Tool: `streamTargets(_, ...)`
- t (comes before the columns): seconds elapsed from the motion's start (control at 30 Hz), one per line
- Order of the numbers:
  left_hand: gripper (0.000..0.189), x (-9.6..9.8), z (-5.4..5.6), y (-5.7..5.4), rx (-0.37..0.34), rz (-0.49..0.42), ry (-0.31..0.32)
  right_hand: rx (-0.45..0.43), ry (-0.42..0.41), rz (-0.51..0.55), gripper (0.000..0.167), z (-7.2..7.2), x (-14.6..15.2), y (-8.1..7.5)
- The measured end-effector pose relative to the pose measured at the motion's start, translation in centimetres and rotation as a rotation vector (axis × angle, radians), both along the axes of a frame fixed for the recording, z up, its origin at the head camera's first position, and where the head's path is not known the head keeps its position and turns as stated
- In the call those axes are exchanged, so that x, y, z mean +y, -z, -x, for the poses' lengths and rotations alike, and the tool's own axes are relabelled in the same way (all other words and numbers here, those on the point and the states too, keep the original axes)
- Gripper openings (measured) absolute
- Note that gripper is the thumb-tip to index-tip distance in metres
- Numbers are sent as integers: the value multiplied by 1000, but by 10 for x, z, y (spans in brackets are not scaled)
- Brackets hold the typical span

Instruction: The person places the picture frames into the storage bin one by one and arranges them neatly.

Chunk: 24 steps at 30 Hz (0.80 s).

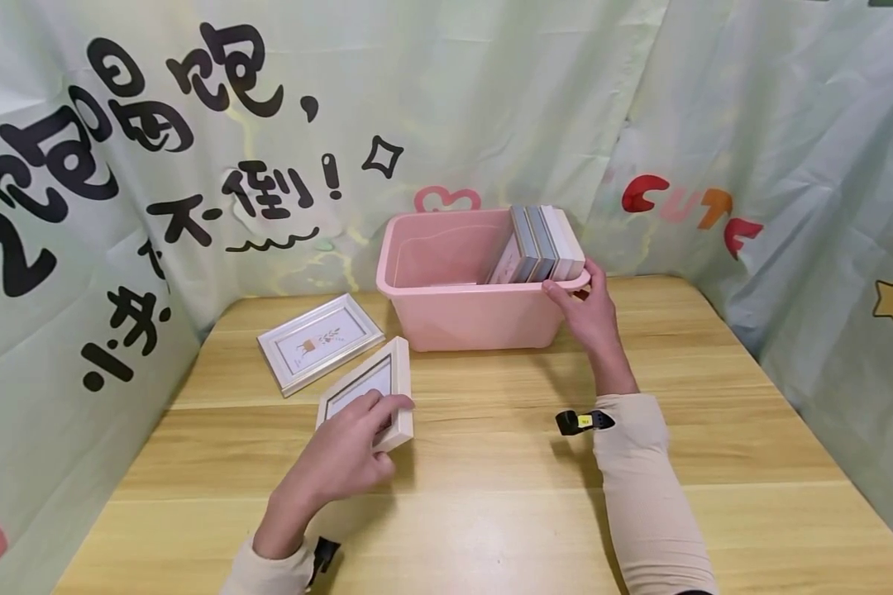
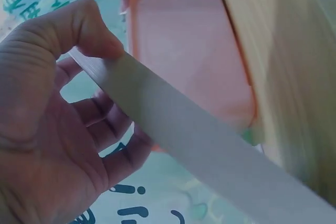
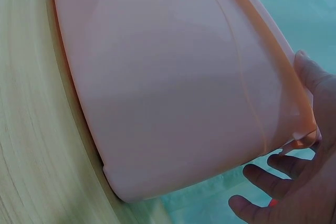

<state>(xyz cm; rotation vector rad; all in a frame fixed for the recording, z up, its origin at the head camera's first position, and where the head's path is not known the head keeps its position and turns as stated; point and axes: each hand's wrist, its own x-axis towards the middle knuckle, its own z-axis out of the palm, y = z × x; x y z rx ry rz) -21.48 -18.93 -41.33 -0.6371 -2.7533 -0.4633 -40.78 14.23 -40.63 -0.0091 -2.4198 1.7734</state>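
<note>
My left hand point(image 1: 353, 450) grips a cream picture frame point(image 1: 400, 380), held tilted over the table. In the left wrist view the thumb presses on the pale edge of this picture frame point(image 2: 173, 114), and the fingers are behind it. At the right front corner of a pink plastic bin point(image 1: 476, 318), my right hand point(image 1: 591, 318) holds the rim. The right wrist view has the thumb point(image 3: 310, 72) over the rim and the other fingers spread beside the bin's end. Several picture frames point(image 1: 543, 244) stand on edge inside the bin, at its right end.
A silvery-white picture frame point(image 1: 320, 343) with a deer print lies face up left of the bin. The wooden table point(image 1: 491, 496) ends at a printed cloth backdrop point(image 1: 528, 99) behind the bin and on both sides.
</note>
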Motion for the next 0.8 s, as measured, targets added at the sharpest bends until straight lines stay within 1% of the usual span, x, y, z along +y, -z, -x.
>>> streamTargets(0.13,70,-3,0,-4,-3,-123,18,2,-2,0,91,0,-1,-2)
streamTargets(0.2,72,-5,-1,-6,-15,-176,21,1,-2,-1,91,1,-1,-2)
streamTargets(0.37,73,-6,-2,-10,-49,-285,36,-3,-2,1,91,1,0,-1)
streamTargets(0.47,71,-6,-1,-11,-48,-344,54,-2,3,2,90,1,1,0)
streamTargets(0.63,71,-10,-1,-8,-24,-432,64,-3,11,-4,90,1,1,-1)
streamTargets(0.8,71,-20,-3,-2,10,-542,52,-6,0,-6,92,0,1,0)
